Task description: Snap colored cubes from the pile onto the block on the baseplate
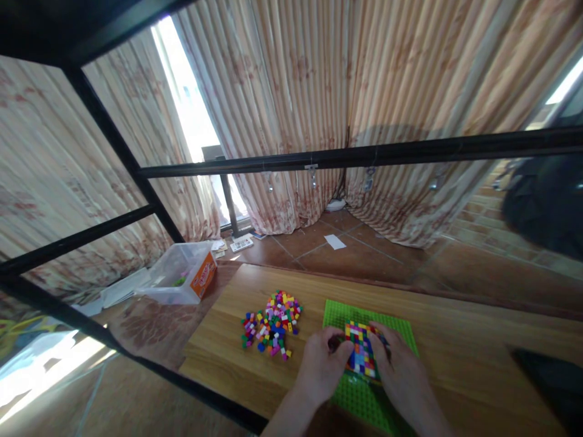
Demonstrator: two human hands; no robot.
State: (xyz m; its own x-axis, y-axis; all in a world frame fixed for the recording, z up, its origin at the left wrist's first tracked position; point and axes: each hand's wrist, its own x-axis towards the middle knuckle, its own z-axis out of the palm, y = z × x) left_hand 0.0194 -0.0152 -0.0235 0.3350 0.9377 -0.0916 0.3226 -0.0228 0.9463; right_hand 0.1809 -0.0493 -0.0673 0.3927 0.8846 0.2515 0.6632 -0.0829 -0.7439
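Note:
A green studded baseplate [337, 312] lies on the wooden table [455, 358]. On it sits a patch of small multicoloured bricks [361, 349]. My left hand [322, 370] rests at the patch's left edge, fingers curled against the bricks. My right hand [401, 376] lies along its right edge, fingers bent onto the bricks. Whether either hand pinches a single brick is hidden. A loose heap of coloured bricks [272, 325] lies on the table to the left of the plate.
A clear plastic box with an orange label [182, 276] stands on the floor at the left. Black metal bars [346, 156] cross the view in front of curtains. A dark object [553, 379] lies at the table's right edge. Papers lie on the tiled floor.

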